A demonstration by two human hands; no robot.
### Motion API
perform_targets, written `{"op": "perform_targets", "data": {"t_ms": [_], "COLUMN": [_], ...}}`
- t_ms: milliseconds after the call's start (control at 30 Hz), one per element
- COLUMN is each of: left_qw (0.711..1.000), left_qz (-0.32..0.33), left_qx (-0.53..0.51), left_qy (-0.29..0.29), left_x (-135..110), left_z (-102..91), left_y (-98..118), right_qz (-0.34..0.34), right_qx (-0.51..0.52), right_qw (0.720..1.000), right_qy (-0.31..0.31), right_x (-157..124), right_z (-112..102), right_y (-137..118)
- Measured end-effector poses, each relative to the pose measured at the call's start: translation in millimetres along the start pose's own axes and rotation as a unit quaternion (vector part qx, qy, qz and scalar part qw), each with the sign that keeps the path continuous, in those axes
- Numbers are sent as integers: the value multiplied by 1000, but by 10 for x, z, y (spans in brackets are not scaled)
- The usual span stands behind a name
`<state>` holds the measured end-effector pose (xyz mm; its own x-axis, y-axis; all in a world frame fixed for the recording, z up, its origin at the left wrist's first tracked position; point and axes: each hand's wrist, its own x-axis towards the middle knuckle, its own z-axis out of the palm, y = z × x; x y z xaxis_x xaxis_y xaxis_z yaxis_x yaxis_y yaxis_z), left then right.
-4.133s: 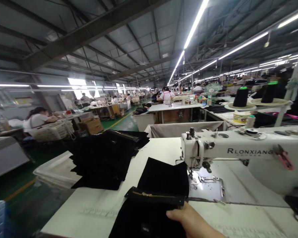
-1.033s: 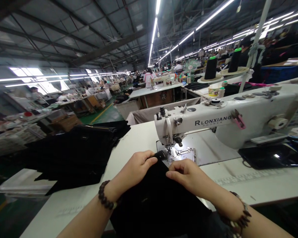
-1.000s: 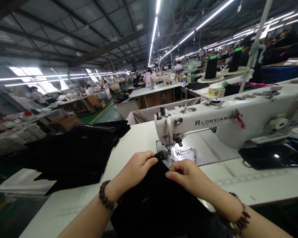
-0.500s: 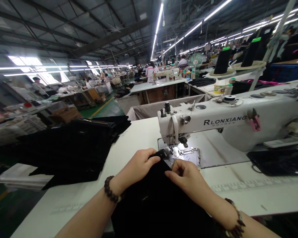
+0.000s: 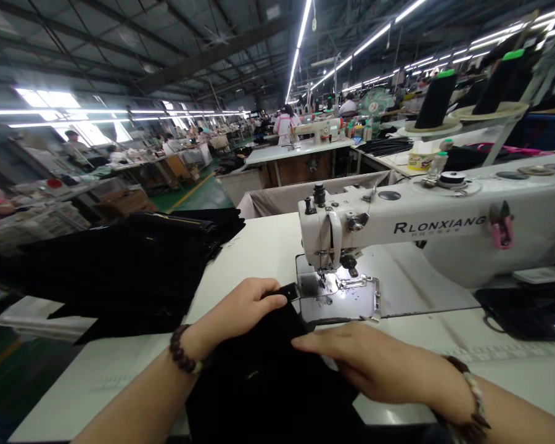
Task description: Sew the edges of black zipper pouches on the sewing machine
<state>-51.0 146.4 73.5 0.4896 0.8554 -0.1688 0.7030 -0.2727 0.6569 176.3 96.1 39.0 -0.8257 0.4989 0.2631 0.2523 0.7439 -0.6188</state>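
My left hand (image 5: 254,305) pinches the upper edge of a black fabric piece (image 5: 259,382) between thumb and fingers. A small dark strip with a metallic bit (image 5: 290,292) juts out of that edge towards the sewing machine (image 5: 328,234). The piece lies left of and in front of the needle area, apart from the presser foot (image 5: 324,280). My right hand (image 5: 365,357) rests at the fabric's right side, one finger stretched out with its tip on the cloth. Its other fingers are partly hidden beneath. Beaded bracelets circle both wrists.
A stack of black fabric pieces (image 5: 115,271) lies on the left of the white table (image 5: 259,246). At the right are a black phone-like object (image 5: 527,311) and pink-handled snips (image 5: 502,228) on the machine. Black thread cones (image 5: 437,102) stand behind. Other people work farther back.
The black fabric has moved left and towards me, away from the needle. My right hand has opened from a pinch and shifted down along the cloth. The view has turned slightly.
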Motion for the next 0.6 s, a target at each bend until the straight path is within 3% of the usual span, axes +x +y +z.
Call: {"op": "perform_targets", "data": {"t_ms": [67,133,167,233,367,467,600], "left_qw": [1000,999,998,994,983,982,983], "left_qz": [-7,-29,-44,-69,-66,-50,4], "left_qx": [11,31,44,88,165,172,167], "left_qy": [-22,-22,-12,13,39,62,80], "left_x": [-135,-247,-270,-214,328,881,1379], "left_z": [-176,-340,-391,-389,26,410,596], "left_y": [-43,-117,-165,-277,-488,-556,-535], "right_qz": [-91,-166,-182,-145,-40,29,86], "right_qx": [-118,-216,-243,-284,-363,-393,-409], "right_qw": [989,962,952,945,931,918,907], "right_qy": [-15,17,47,73,-21,-43,-47], "right_x": [213,461,567,697,586,375,225], "right_z": [49,156,220,340,459,399,247], "right_y": [-62,-99,-98,-39,310,647,910]}}
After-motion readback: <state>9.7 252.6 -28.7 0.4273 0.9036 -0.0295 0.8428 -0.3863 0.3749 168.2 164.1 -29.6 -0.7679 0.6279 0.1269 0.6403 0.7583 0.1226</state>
